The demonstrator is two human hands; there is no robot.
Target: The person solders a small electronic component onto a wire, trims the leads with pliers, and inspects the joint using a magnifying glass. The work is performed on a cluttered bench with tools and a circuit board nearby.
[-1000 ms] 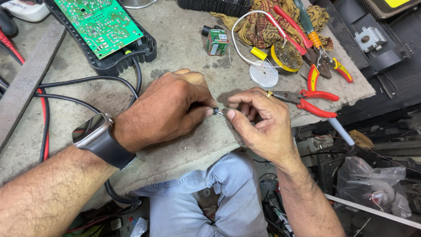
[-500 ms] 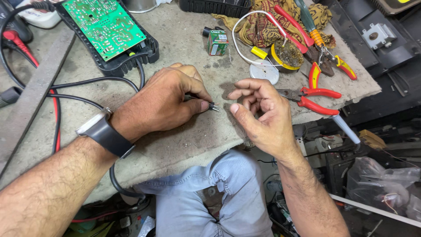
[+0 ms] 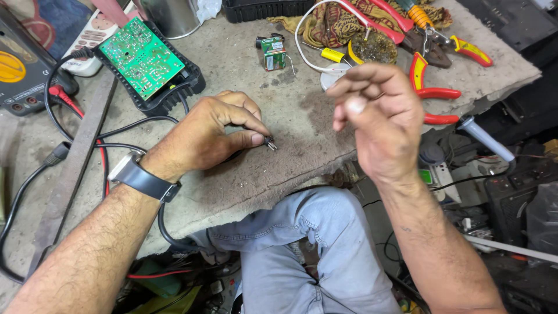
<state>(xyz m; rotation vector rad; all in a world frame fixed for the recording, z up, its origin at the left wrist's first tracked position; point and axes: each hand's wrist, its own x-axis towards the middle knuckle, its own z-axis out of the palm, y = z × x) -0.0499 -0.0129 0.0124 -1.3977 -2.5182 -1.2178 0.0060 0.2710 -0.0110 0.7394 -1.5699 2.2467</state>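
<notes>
a small dark component (image 3: 270,143) is pinched at frame centre by the left hand (image 3: 212,136); the right hand (image 3: 378,116), loosely curled and empty, is raised apart at its right.

On the workbench (image 3: 279,168), the circuit board (image 3: 140,57) lies left, the pliers (image 3: 433,81) right.
</notes>
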